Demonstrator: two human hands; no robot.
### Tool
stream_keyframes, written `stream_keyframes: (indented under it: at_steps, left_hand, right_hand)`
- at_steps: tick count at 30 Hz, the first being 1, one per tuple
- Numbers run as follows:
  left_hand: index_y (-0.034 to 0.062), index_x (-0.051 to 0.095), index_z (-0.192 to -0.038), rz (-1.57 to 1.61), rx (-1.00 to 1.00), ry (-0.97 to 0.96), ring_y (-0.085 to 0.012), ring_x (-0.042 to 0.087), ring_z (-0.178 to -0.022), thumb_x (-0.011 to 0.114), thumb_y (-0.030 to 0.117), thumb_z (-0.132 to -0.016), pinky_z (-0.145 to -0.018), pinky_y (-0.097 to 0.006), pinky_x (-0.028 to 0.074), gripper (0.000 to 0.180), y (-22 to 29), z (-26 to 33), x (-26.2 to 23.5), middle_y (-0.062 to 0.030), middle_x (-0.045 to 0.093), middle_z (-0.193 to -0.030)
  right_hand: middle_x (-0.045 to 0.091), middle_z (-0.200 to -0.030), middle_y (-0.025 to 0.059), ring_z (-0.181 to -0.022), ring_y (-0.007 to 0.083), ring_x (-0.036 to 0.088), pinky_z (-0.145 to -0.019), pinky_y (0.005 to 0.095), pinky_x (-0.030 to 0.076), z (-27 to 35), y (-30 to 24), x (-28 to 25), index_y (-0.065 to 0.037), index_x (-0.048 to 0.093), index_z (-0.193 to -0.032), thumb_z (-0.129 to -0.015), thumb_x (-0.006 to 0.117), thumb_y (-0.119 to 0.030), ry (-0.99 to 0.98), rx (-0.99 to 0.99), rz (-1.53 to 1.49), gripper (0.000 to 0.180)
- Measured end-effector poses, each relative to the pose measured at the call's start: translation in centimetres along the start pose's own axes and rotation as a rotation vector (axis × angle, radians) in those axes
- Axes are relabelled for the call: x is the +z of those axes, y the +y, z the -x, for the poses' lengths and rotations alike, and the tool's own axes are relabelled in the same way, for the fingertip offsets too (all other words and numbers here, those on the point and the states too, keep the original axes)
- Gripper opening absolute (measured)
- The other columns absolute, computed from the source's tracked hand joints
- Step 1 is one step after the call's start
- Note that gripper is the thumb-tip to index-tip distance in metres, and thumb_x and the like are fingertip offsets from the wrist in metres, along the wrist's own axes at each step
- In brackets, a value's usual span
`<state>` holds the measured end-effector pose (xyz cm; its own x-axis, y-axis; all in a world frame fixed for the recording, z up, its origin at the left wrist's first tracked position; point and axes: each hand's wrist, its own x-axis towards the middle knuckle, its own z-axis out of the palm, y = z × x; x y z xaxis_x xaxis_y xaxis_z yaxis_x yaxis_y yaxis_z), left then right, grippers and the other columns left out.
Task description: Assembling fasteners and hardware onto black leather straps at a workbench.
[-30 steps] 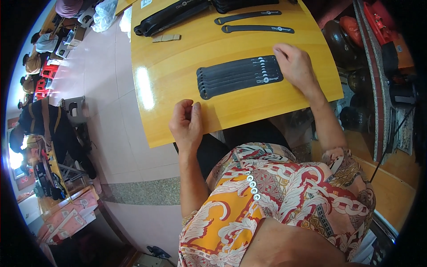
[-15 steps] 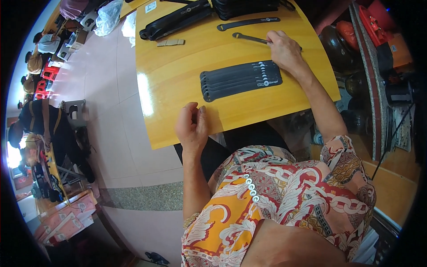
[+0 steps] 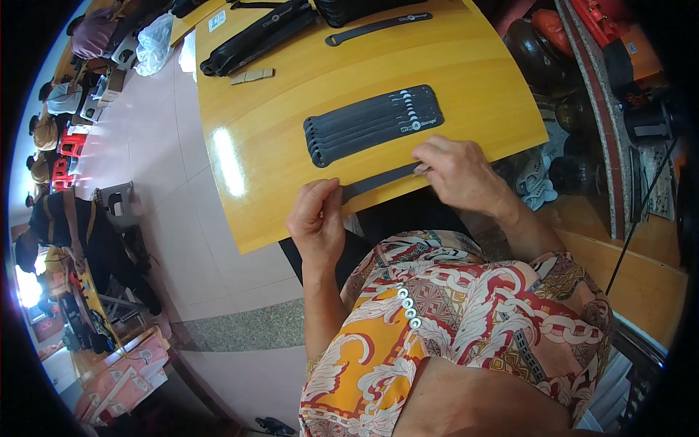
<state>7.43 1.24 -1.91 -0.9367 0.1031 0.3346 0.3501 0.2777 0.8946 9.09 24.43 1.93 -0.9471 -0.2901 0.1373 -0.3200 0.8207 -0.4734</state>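
Brought nearer, a dark strap (image 3: 380, 181) is being pinched by left hand (image 3: 317, 217) and right hand (image 3: 461, 173), seemingly to straighten it.

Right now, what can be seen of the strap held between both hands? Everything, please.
The strap is a narrow, flat, dark strip, fabric-like, its visible stretch plain. The left hand grips its left end, the right hand its right, hiding both tips. It runs nearly straight, slanting up to the right, by the near edge of the yellow table, this side of the fanned strap stack. Whether it touches the table is unclear.
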Motion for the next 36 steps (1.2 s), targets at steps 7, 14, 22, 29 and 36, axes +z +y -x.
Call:
stream_keyframes:
  at_steps: [7,14,22,29,36]
  left_hand:
    - [-0.0030,0.061,-0.089,0.060,-0.264,0.088,-0.0116,0.056,-0.072,0.060,-0.003,-0.081,-0.063,-0.022,0.046,0.008,-1.3,0.8,-1.0,-0.0058,0.060,-0.079]
    - [-0.0018,0.060,-0.094,0.355,-0.605,-0.038,-0.0089,0.058,-0.063,0.059,0.002,-0.084,-0.054,-0.019,0.048,0.011,0.4,-0.9,-2.0,-0.0041,0.060,-0.077]
    - [-0.0047,0.061,-0.085,0.095,-0.477,0.046,-0.0082,0.054,-0.061,0.057,0.001,-0.082,-0.057,-0.020,0.043,0.007,-0.8,-2.6,-1.7,-0.0042,0.060,-0.071]
    - [-0.0052,0.062,-0.080,-0.119,-0.469,0.093,-0.0103,0.054,-0.060,0.062,0.002,-0.076,-0.060,-0.024,0.045,0.008,-1.6,-3.3,-1.0,-0.0072,0.061,-0.066]
    - [-0.0049,0.062,-0.081,-0.179,-0.459,0.075,-0.0108,0.056,-0.061,0.062,0.004,-0.076,-0.060,-0.025,0.046,0.010,-1.2,-3.8,-1.0,-0.0084,0.062,-0.066]
  right_hand:
    - [0.058,-0.076,0.0142,-0.070,0.0311,0.056,-0.060,0.0373,0.043,0.2,2.0,-1.5,0.000,0.058,-0.079,-0.076,0.064,-0.010,-0.048,0.236,-0.060,0.012]
    - [0.054,-0.071,0.0120,-0.065,0.0208,0.053,-0.059,0.0317,0.040,-0.2,2.5,-1.5,0.002,0.054,-0.079,-0.078,0.062,-0.005,-0.011,0.391,-0.239,0.011]
    - [0.061,-0.075,0.0130,-0.067,0.0194,0.057,-0.060,0.0308,0.044,-1.2,3.5,-1.5,0.003,0.059,-0.087,-0.081,0.055,-0.005,0.069,0.367,-0.379,0.011]
    - [0.059,-0.070,0.0061,-0.067,0.0113,0.053,-0.063,0.0248,0.043,-2.1,4.0,-0.9,0.003,0.060,-0.081,-0.078,0.060,-0.006,0.084,0.489,-0.332,0.010]
    - [0.059,-0.070,0.0055,-0.066,0.0104,0.053,-0.061,0.0244,0.043,-2.3,4.3,-0.9,0.003,0.061,-0.081,-0.078,0.060,-0.007,0.075,0.524,-0.355,0.010]
